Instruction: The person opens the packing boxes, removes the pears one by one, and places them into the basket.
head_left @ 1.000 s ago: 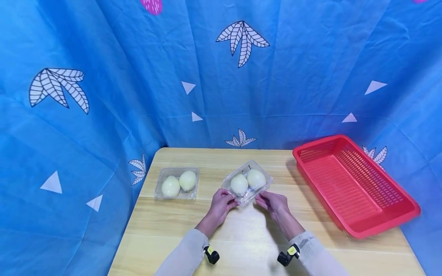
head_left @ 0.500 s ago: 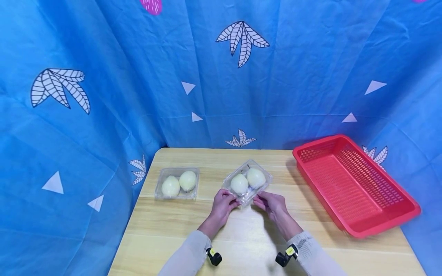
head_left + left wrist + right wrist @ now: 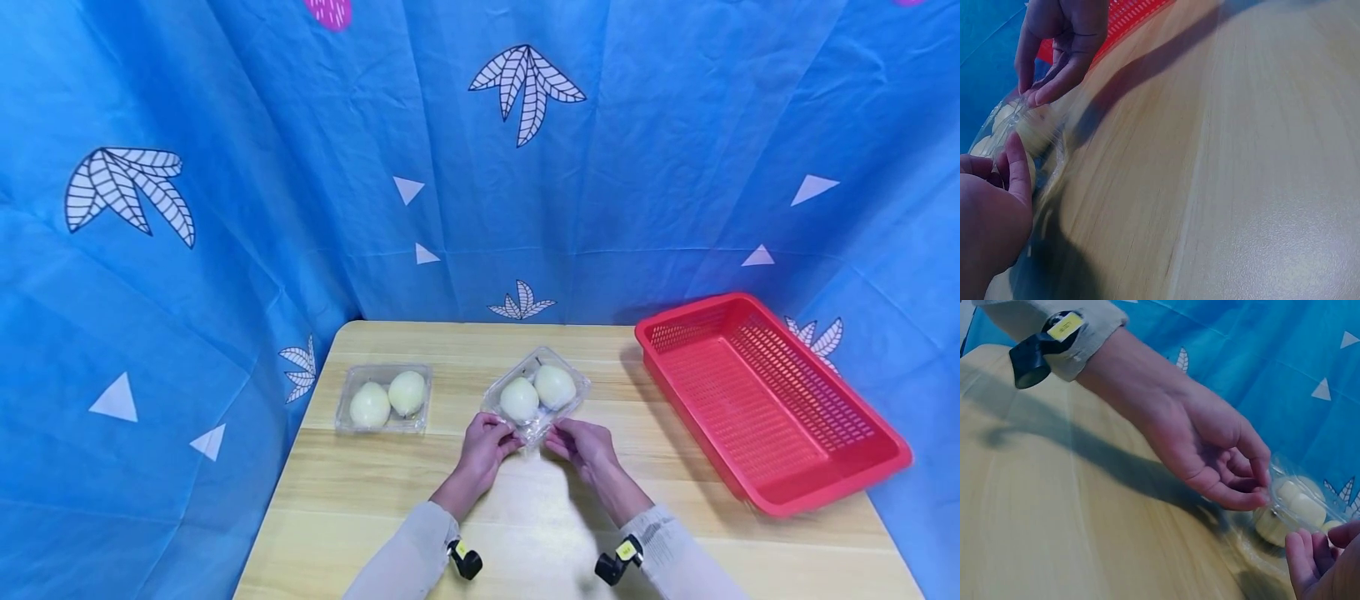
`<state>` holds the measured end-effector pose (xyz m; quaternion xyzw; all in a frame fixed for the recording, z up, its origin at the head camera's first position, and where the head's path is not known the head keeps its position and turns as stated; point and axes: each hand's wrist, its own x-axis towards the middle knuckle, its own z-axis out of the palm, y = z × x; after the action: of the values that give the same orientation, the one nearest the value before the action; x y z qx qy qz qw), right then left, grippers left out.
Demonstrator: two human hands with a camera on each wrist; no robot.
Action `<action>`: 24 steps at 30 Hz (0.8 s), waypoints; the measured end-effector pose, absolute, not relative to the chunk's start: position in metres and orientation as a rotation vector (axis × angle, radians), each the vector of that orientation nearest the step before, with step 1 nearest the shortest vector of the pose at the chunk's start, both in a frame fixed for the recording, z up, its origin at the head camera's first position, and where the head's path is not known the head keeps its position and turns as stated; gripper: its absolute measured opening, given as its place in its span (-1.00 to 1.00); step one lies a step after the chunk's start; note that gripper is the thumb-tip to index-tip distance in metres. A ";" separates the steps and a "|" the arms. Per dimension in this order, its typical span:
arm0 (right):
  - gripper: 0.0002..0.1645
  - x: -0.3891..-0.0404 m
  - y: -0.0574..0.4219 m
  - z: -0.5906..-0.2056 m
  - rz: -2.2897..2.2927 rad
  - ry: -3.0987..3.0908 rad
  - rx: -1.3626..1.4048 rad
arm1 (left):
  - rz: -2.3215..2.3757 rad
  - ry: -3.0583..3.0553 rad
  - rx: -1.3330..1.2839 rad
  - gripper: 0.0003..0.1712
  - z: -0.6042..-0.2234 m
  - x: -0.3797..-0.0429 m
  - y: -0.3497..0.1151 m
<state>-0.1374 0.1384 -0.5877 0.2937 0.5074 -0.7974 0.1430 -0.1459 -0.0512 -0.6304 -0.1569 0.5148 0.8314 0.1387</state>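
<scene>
A blue curtain (image 3: 510, 200) printed with leaves and triangles is hanging behind a wooden table (image 3: 540, 533). A red basket (image 3: 738, 412) is standing along the table's right edge, one end reaching its far right corner. Toward the far left corner, a clear box (image 3: 411, 424) is lying roughly parallel to the far edge. Near the middle of the table's width, closer to the far edge than the hands, a second box (image 3: 536, 432) is lying askew, its long axis running from near left to far right. One corner of it is pointing at the person, between the two hands. The left hand (image 3: 478, 454) is pinching its short near-left side; the right hand (image 3: 588, 450) is pinching its long near-right side, close to that corner. Neither hand is nearer, as both are touching it, and its bulk is lying beyond both grips. Two pale round fruits (image 3: 555, 387) are sitting inside, side by side along its length. Small black cameras (image 3: 467, 562) are sticking out from both cuffs.
</scene>
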 end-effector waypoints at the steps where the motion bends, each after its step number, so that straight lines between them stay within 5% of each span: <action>1: -0.71 -0.137 0.138 -0.588 -2.294 1.471 0.840 | 2.407 1.480 -0.451 -0.72 -0.631 -0.146 -0.051; 24: -0.72 -0.136 0.134 -0.590 -2.246 1.586 0.705 | 2.359 1.451 -0.434 -0.71 -0.631 -0.147 -0.055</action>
<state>-0.1357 0.1338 -0.5901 0.2455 0.5524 -0.7822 0.1507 -0.1471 -0.0545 -0.6308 -0.1528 0.5100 0.8296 0.1683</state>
